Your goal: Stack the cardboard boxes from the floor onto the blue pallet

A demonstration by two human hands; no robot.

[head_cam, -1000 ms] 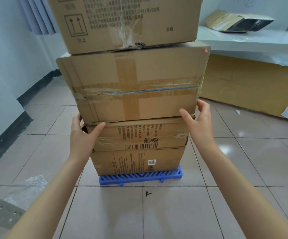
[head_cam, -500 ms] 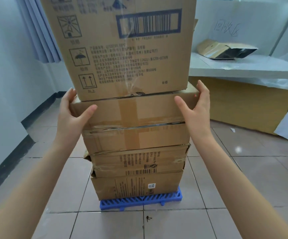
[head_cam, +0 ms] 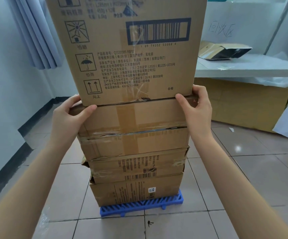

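A stack of four cardboard boxes fills the centre of the frame: the tall printed top box (head_cam: 131, 49) sits on the taped box (head_cam: 134, 128), with two flatter boxes (head_cam: 136, 180) beneath, all resting on the blue pallet (head_cam: 141, 207) at lower centre. The left hand (head_cam: 67, 116) and right hand (head_cam: 197, 109) each curl around the taped box's upper corners, thumbs across its front, fingers behind.

— How is the stack built?

— Four cardboard boxes stand on the blue pallet (head_cam: 140, 205): a bottom box (head_cam: 136, 191), a flatter barcoded box (head_cam: 136, 167) on it, then a taped box (head_cam: 134, 128) with a torn seam.

— And on top?

— A tall printed box (head_cam: 131, 49) (arrows pointing up), sitting upright.
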